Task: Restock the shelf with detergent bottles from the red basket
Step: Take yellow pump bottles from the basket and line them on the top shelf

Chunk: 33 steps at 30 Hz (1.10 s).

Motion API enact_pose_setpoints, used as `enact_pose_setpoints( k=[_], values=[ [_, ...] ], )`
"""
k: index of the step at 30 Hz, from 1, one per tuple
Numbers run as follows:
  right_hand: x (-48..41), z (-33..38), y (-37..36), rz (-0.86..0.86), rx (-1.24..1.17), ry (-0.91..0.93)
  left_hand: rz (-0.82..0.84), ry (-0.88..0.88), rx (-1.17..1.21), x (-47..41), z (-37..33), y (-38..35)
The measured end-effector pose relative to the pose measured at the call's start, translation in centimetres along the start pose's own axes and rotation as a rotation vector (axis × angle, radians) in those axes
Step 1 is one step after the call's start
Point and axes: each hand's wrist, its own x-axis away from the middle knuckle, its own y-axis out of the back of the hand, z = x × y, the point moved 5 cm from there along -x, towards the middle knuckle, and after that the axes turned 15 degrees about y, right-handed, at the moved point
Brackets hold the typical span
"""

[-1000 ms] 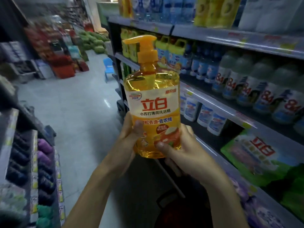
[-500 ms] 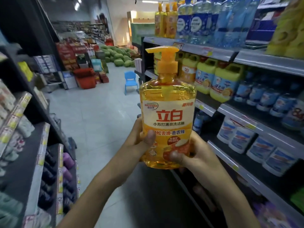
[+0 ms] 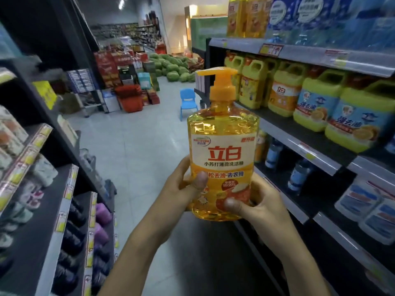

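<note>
Gripping the orange detergent bottle (image 3: 222, 159) low on its body, the left hand (image 3: 183, 186) and right hand (image 3: 256, 201) both curl around it, thumbs pressed on the label. It stands upright in the aisle, beside the shelf (image 3: 299, 144) of yellow jugs (image 3: 284, 95).

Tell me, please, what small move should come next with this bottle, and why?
Probably lift the bottle right and up toward the top shelf: the left hand and right hand grip its lower half, it is upright over the aisle, on no shelf yet, and similar orange bottles stand up there.
</note>
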Motion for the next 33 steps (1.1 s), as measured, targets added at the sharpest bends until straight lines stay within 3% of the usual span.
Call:
enact_pose_setpoints(
  k=[12,24,33],
  values=[
    [-17.6,-7.6,4.0,0.126,-0.078,-0.016,-0.103,-0.016,-0.027,-15.6,-5.3,4.5],
    [-34.3,-15.1,3.0,0.127,-0.080,0.014,-0.141,-0.054,-0.026,-31.1,-9.5,13.7],
    [-49.0,-17.4,0.6,0.099,0.117,0.066,0.034,-0.155,-0.031,-43.1,-16.2,22.3]
  ],
)
